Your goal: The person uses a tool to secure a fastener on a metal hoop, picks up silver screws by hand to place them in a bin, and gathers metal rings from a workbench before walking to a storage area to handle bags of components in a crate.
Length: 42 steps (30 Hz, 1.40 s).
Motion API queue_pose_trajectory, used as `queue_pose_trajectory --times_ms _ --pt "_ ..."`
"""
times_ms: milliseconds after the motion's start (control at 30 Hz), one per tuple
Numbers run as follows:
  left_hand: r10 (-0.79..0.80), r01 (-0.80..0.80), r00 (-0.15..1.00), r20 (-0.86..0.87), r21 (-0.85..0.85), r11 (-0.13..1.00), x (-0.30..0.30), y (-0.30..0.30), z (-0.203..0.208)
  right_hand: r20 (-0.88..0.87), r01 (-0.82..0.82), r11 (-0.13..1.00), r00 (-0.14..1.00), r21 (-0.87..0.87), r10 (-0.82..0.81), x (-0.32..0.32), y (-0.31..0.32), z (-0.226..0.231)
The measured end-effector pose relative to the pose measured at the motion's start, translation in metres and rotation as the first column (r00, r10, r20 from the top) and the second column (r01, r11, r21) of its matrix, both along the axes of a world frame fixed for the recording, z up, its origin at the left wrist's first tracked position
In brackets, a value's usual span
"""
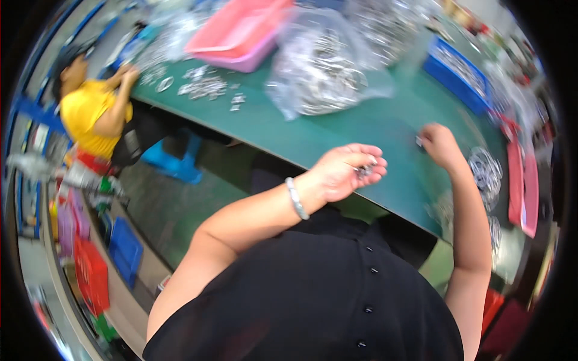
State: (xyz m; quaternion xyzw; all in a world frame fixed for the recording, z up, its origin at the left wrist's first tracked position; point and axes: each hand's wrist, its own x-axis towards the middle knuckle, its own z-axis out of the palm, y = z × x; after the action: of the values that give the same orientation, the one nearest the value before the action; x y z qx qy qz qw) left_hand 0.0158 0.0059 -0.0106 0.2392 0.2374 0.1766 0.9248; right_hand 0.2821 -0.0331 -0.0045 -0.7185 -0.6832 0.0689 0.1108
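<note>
Black shirt (313, 295): filled the near middle.
Left hand (342, 172): cupped, fingers curled around small metal pieces (365, 170).
Right hand (442, 145): fingers pinched a silvery piece (419, 141) at the green surface's (385, 129) right.

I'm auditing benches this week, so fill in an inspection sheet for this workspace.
Surface: green table, small parts spread along its left stretch.
Job's things: metal pieces in the left hand; a shiny piece at the right hand.
Clutter: parts pile, pink tray, clear bag of shiny metal items, blue bin.
Hands: left palm up, thumb over the pieces; right above the table, grip unclear.
Cables: nothing seen.
Surroundings: co-worker in yellow at left, blue stool.
</note>
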Motion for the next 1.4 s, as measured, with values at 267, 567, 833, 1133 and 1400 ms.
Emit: queue_pose_trajectory --times_ms 267,567,833,1133,1400 --pt "0.254 -0.254 0.966 -0.047 0.001 0.967 -0.092 0.018 -0.012 -0.201 -0.067 0.995 0.978 -0.075 0.051 -0.003 0.011 0.012" --pt "0.405 -0.405 0.914 -0.01 0.004 0.914 -0.158 0.013 -0.012 -0.105 -0.197 0.98 0.975 -0.004 0.195 -0.064 0.018 0.03" --pt "0.448 -0.452 0.885 0.124 -0.002 0.892 -0.194 0.002 -0.015 0.025 -0.4 0.894 0.915 0.201 0.403 -0.224 0.077 -0.005" --pt "0.568 -0.566 0.813 0.129 -0.056 0.822 -0.232 0.008 -0.02 0.112 -0.32 0.912 0.947 0.259 0.3 -0.278 0.118 -0.011" --pt "0.568 -0.557 0.807 0.163 -0.111 0.823 -0.257 0.053 -0.036 -0.874 -0.531 0.778 0.484 -0.335 -0.045 -0.363 0.124 0.039"
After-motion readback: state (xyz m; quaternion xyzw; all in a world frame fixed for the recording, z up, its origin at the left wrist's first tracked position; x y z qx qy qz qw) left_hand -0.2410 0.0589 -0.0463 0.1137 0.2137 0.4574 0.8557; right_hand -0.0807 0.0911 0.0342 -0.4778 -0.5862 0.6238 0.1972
